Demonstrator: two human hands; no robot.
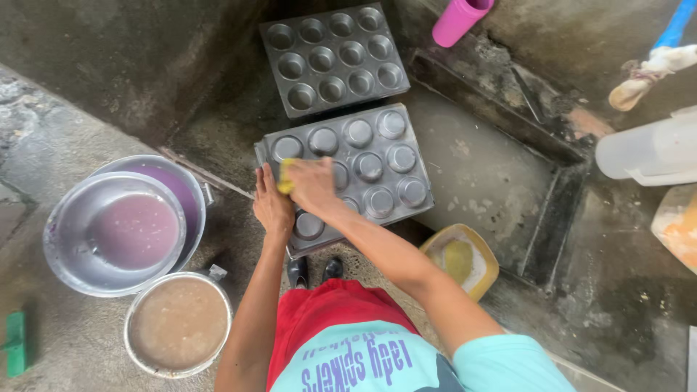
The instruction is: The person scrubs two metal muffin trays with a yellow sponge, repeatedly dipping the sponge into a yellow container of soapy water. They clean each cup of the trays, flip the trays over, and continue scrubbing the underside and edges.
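While left hand [271, 205] lies flat, fingers together, on inverted muffin tray [377, 170] edge | right hand [312, 183] pinches yellow sponge [285, 178] against tray | tray on floor, second tray [330, 58] beyond.

Two muffin tins [333, 58] [385, 167] are counted. Three metal basins [72, 247] [190, 190] [178, 323] are seen, perhaps nested. One yellow sponge [284, 178] and one pink cup [459, 19] are seen.

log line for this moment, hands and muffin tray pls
left hand: steadies overturned muffin tray edge | right hand: presses yellow sponge on tray | second tray: cups up, behind
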